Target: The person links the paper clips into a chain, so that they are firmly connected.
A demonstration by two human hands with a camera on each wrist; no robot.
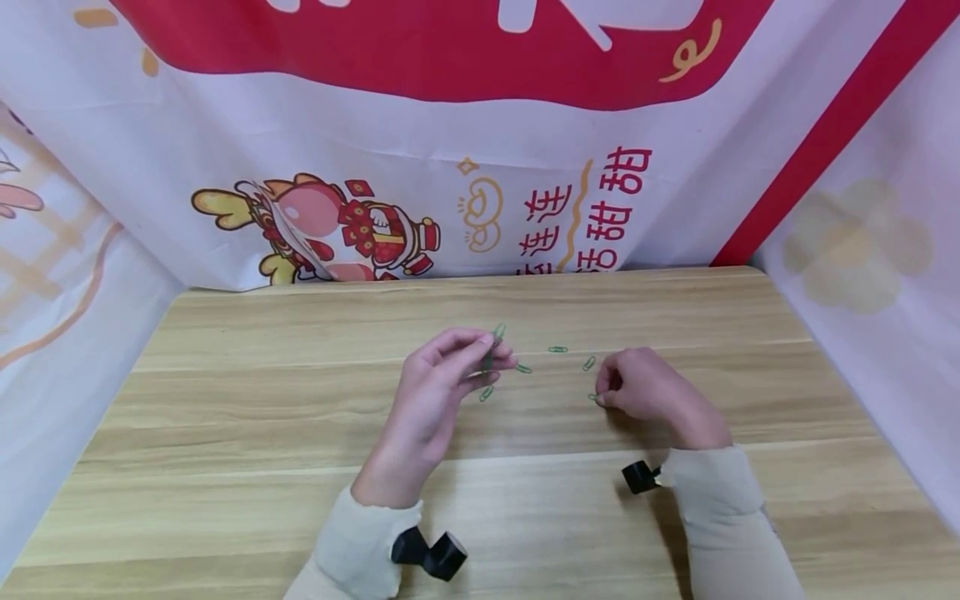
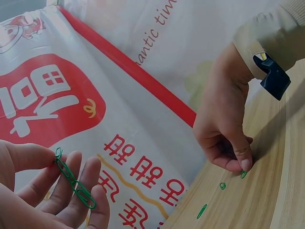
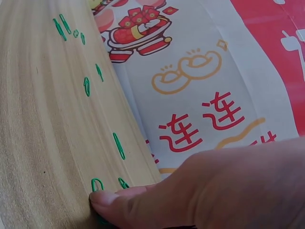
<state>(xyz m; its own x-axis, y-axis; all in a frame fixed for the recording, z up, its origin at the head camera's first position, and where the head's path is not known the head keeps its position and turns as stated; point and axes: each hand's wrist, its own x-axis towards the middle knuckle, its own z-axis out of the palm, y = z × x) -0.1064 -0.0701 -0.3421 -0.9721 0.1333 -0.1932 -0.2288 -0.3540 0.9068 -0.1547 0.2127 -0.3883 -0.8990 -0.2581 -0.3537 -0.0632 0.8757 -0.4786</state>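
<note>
My left hand [image 1: 431,392] is raised over the table, thumb and index finger pinching the top of a short chain of linked green paper clips [image 2: 76,183]. The chain hangs slantwise across the other, spread fingers in the left wrist view. To the right, my right hand [image 1: 645,387] is down at the tabletop. Its thumb and a fingertip pinch one green paper clip [image 3: 97,183], whose rounded end sticks out past the thumb. Close beside that hand lies another loose clip [image 1: 588,363].
More green clips lie between the hands: one farther back [image 1: 558,349], one by the left fingertips [image 1: 523,368], and one below them [image 1: 487,393]. The wood-grain table [image 1: 225,467] ends at a printed cloth backdrop [image 1: 420,133]. Each wrist carries a black camera.
</note>
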